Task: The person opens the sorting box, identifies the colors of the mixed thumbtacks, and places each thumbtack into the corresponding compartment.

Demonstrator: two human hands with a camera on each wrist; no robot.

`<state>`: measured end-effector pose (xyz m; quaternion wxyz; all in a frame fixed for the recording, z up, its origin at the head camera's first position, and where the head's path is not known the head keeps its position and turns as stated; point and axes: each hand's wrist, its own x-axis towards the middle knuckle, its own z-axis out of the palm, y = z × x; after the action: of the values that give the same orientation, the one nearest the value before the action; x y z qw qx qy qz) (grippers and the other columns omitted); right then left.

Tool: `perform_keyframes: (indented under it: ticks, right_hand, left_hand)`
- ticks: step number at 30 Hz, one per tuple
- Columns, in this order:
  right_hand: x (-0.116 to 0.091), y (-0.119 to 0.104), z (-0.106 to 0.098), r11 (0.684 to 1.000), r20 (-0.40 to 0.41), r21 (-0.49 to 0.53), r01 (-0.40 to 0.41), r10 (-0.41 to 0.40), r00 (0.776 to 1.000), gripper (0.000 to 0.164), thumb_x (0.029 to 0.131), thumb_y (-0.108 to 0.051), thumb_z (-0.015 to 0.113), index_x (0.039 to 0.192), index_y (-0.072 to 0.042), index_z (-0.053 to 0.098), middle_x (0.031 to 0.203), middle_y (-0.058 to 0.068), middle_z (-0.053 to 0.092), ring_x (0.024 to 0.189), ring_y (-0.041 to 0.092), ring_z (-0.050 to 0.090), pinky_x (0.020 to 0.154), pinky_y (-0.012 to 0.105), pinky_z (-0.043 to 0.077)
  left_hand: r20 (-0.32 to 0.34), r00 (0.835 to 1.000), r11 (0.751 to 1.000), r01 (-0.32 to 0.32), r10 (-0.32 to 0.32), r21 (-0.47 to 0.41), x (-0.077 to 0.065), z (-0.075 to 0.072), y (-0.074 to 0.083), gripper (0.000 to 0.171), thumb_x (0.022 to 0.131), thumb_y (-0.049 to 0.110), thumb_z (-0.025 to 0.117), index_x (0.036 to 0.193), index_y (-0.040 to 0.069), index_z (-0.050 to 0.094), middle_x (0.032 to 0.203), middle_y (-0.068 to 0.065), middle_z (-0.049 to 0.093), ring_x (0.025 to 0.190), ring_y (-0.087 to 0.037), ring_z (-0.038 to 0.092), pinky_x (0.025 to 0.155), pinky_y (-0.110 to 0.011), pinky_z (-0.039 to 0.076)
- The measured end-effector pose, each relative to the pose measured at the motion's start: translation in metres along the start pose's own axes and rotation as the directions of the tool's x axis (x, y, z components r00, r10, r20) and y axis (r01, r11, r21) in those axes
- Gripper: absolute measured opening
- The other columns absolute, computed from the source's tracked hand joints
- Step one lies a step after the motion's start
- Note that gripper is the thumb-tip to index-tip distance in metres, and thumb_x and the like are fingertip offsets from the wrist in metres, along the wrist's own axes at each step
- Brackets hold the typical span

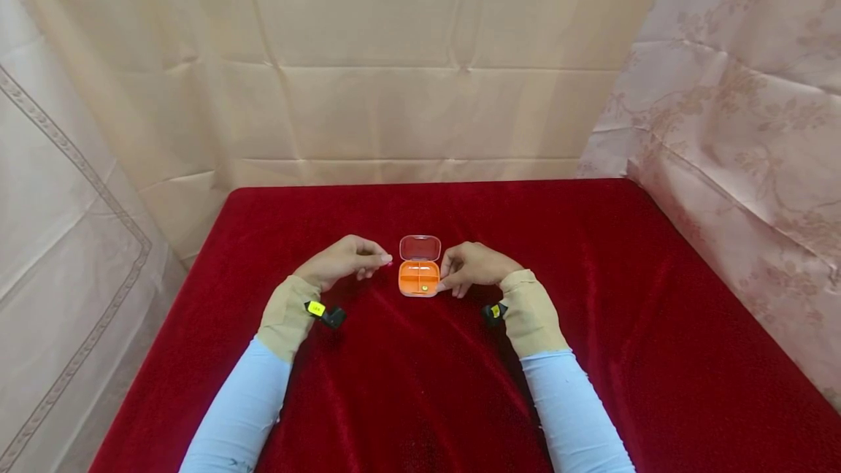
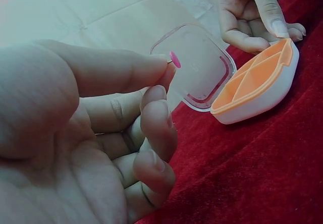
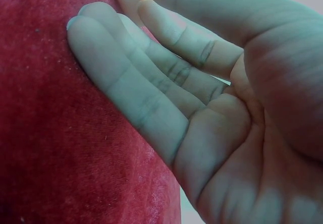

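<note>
My left hand (image 1: 344, 261) pinches a pink thumbtack (image 2: 175, 59) between thumb and index finger, its flat head facing the box and its metal pin at the fingertips. The other left fingers are loosely curled. To its right, a small pill box (image 2: 257, 105) with a white shell and orange divided insert stands on the cloth. Its clear lid (image 1: 420, 247) is flipped back. In the front right compartment lies a small yellow piece (image 1: 425, 288), too small to identify. My right hand (image 1: 479, 265) holds the box's right side, thumb at the rim; the right wrist view barely shows the box.
A dark red velvet cloth (image 1: 420, 385) covers the table, with soft folds near the front. Beige curtain (image 1: 420, 93) hangs behind the far edge, and patterned fabric (image 1: 742, 130) hangs along the right. Both wrists carry small black cameras (image 1: 333, 317).
</note>
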<state>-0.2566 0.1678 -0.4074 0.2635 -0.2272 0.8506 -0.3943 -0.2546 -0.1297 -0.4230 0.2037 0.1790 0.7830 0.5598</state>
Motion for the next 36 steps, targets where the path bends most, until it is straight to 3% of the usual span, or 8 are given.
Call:
perform_keyframes:
  ticks: [19,36]
  right_hand:
    - [0.0,0.0,0.0,1.0,0.004,0.01,-0.008,0.008,1.0,0.025,0.082,-0.015,0.078,0.092,0.001,0.062,0.083,0.013,0.066,0.07,0.027,0.068,0.065,0.037,0.055]
    - [0.001,0.001,0.001,1.0,-0.007,0.002,-0.021,0.021,1.0,0.022,0.082,-0.014,0.078,0.091,-0.002,0.063,0.084,0.011,0.066,0.069,0.026,0.068,0.064,0.036,0.055]
  left_hand:
    - [-0.003,1.0,0.999,-0.011,0.012,0.041,0.003,0.011,0.001,0.029,0.093,0.026,0.068,0.102,-0.001,0.071,0.073,-0.006,0.055,0.063,-0.016,0.048,0.057,-0.026,0.041]
    - [0.012,1.0,0.997,-0.025,0.024,0.066,0.004,0.014,0.004,0.031,0.091,0.031,0.069,0.101,0.001,0.072,0.074,-0.007,0.056,0.064,-0.018,0.05,0.057,-0.027,0.042]
